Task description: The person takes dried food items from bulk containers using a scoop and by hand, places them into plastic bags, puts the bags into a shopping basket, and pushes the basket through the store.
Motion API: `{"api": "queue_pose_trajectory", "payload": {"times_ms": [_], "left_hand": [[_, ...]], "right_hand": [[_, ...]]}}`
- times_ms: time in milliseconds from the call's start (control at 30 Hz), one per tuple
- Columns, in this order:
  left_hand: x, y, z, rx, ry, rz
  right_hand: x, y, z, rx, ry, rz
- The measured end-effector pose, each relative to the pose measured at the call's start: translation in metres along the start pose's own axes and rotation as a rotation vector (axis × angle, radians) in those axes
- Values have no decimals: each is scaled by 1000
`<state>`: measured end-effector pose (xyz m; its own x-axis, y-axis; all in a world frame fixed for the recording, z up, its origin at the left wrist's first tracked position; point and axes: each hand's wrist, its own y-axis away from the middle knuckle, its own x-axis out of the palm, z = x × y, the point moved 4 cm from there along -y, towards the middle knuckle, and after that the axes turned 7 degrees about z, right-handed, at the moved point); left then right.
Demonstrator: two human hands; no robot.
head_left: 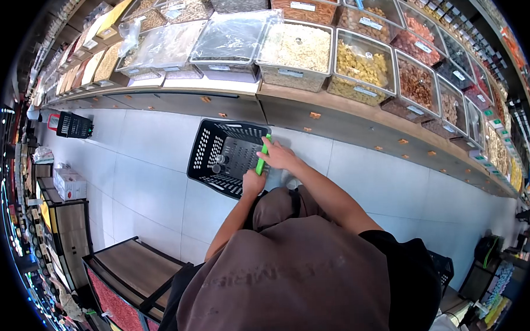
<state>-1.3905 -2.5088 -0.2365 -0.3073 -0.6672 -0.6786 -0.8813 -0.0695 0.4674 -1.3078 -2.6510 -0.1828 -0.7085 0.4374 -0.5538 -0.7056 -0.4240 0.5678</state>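
Note:
A black plastic shopping basket point(201, 145) with holes in its walls stands in front of me, low by the floor. Its green handle point(264, 157) is up at the side nearest me. My left hand point(254, 182) is closed around the lower end of this handle. Higher up, my right hand point(281, 155) grips it with bent fingers. Inside the basket lie a few small clear jars point(218, 165), too small to make out what they contain. The brown apron point(292, 275) I wear fills the lower middle.
A counter with clear bins of dry goods, among them a bin of pale flakes point(299, 44) and one of yellow pieces point(360, 63), curves across the top. Another black basket point(75, 125) sits on the floor at left. A wooden shelf unit point(137, 263) stands at lower left.

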Motion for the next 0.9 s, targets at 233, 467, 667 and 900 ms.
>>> {"api": "queue_pose_trajectory", "payload": {"times_ms": [233,467,667,900], "left_hand": [[-22,5,-3,-83,-23,-59],[-41,1,13,-65,-150,-119],[-62,-8,28,-86,-206,-105],[-82,-30,67,26,-385,-156]], "right_hand": [[15,-17,-3,-14,-30,-9],[6,-23,12,-52,-10,99],[16,-45,23,-82,-87,115],[24,-76,35,-143,-47,126]]}}
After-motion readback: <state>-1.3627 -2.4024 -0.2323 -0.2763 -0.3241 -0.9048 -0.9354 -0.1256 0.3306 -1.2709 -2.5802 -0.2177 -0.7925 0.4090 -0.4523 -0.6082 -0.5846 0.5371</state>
